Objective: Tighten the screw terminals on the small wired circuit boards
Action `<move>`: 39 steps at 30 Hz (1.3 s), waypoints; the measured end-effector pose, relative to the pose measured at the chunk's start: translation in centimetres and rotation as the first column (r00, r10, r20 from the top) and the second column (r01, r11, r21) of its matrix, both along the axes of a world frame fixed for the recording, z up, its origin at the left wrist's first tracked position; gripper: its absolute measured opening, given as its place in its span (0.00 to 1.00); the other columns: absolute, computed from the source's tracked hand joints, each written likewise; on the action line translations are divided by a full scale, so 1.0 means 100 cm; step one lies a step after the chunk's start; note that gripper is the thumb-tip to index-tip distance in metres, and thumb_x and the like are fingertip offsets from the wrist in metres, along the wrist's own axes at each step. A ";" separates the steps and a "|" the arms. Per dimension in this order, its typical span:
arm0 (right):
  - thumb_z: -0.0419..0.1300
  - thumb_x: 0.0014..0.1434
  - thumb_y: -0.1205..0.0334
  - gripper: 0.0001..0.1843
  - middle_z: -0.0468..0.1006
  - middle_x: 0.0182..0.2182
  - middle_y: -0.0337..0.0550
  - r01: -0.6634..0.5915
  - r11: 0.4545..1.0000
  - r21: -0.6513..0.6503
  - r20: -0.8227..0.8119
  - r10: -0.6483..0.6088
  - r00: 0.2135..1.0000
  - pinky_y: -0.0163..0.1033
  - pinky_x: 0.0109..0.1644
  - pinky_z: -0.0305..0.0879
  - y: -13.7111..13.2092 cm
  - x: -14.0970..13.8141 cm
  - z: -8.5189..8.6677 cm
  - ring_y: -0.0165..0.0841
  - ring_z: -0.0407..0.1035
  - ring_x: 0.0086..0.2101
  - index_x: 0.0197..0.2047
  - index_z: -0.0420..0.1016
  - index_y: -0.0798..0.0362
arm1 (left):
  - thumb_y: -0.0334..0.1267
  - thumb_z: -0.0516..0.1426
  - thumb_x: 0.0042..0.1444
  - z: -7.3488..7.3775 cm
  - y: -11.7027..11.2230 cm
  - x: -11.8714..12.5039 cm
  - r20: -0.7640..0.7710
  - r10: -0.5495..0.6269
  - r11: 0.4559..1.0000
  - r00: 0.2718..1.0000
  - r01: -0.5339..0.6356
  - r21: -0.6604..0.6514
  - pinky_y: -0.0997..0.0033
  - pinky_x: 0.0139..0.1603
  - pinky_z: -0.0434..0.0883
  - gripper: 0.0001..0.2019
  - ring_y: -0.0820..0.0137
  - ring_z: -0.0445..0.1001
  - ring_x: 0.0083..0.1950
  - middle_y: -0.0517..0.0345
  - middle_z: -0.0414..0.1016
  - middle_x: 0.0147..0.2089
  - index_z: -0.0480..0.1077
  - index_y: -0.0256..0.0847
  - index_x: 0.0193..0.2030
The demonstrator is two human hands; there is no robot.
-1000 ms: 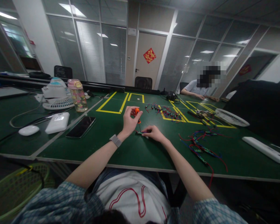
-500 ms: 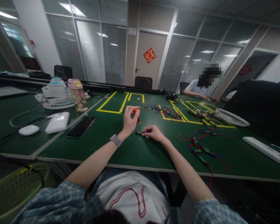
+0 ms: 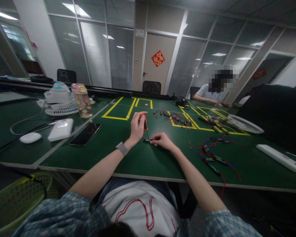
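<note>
Upright over the green table, an orange and black screwdriver (image 3: 144, 122) is gripped by my left hand (image 3: 137, 126), whose fingers close round the handle. Its thin shaft slants down to a small circuit board (image 3: 146, 140) on the table. My right hand (image 3: 162, 141) pinches the right end of that board and holds it down; the fingertips cover part of it. To the right of my right hand lies a loose group of small green boards (image 3: 209, 159) with red and blue wires.
Farther back is a pile of wired boards (image 3: 177, 119) by yellow tape outlines. A phone (image 3: 86, 134), a white power bank (image 3: 61, 129), a bottle (image 3: 82, 101) and a fan (image 3: 60, 100) stand left. A white bar (image 3: 281, 158) lies right. A person (image 3: 209, 92) sits across.
My left hand's fingers have shifted on the screwdriver handle, and more of the handle now shows. My right hand and the board stay in place.
</note>
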State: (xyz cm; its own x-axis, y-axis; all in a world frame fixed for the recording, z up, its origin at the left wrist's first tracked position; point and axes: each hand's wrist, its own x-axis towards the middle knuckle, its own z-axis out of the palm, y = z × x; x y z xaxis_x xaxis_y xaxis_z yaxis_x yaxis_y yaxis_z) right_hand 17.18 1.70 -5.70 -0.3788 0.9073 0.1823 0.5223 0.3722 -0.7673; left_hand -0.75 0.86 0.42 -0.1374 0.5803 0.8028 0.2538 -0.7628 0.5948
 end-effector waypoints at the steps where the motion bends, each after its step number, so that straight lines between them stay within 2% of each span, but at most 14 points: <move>1: 0.67 0.48 0.60 0.14 0.75 0.19 0.39 -0.001 1.000 0.000 0.001 0.001 1.000 0.34 0.29 0.61 0.000 0.000 0.000 0.27 0.65 0.21 0.38 0.82 0.58 | 0.37 0.48 0.66 0.000 0.000 0.000 -0.005 0.000 1.000 1.000 0.000 0.001 0.70 0.41 0.68 0.11 0.70 0.70 0.41 0.55 0.70 0.40 0.71 0.42 0.46; 9: 0.68 0.47 0.61 0.14 0.76 0.20 0.39 0.007 1.000 -0.001 -0.007 -0.007 1.000 0.33 0.28 0.60 0.000 -0.001 0.001 0.27 0.65 0.21 0.37 0.82 0.58 | 0.38 0.56 0.61 0.002 -0.005 0.000 -0.016 0.035 0.999 0.999 -0.034 0.034 0.72 0.39 0.68 0.06 0.72 0.68 0.39 0.57 0.65 0.38 0.74 0.43 0.41; 16: 0.67 0.48 0.60 0.14 0.75 0.18 0.39 0.007 1.000 -0.007 0.009 -0.007 1.000 0.34 0.29 0.61 -0.002 -0.001 0.004 0.27 0.65 0.21 0.38 0.82 0.59 | 0.37 0.53 0.63 0.002 -0.003 0.001 -0.005 0.001 1.000 1.000 -0.001 0.008 0.72 0.38 0.69 0.07 0.72 0.69 0.38 0.55 0.68 0.40 0.72 0.42 0.43; 26: 0.67 0.48 0.60 0.14 0.76 0.19 0.39 0.004 1.000 0.008 0.018 -0.005 1.000 0.34 0.29 0.60 0.000 0.000 0.002 0.27 0.65 0.21 0.38 0.83 0.58 | 0.38 0.48 0.66 -0.005 0.003 -0.001 0.042 -0.056 0.998 0.998 0.058 -0.032 0.71 0.41 0.69 0.11 0.71 0.71 0.40 0.54 0.72 0.42 0.70 0.42 0.48; 34: 0.68 0.46 0.62 0.12 0.77 0.24 0.41 0.027 0.999 0.037 0.031 -0.029 0.999 0.33 0.30 0.59 -0.001 -0.001 0.002 0.27 0.65 0.24 0.36 0.83 0.57 | 0.38 0.57 0.60 0.000 -0.003 0.000 0.001 0.036 0.999 0.999 -0.036 0.030 0.72 0.40 0.69 0.06 0.71 0.69 0.40 0.56 0.67 0.40 0.73 0.43 0.42; 39: 0.67 0.48 0.60 0.14 0.75 0.20 0.39 0.016 1.000 0.009 0.025 -0.016 1.000 0.33 0.29 0.60 -0.003 -0.001 0.004 0.27 0.64 0.22 0.38 0.82 0.58 | 0.37 0.53 0.63 -0.001 0.000 0.000 0.010 0.020 1.000 1.000 -0.020 0.002 0.72 0.40 0.69 0.08 0.72 0.70 0.39 0.55 0.69 0.41 0.71 0.42 0.46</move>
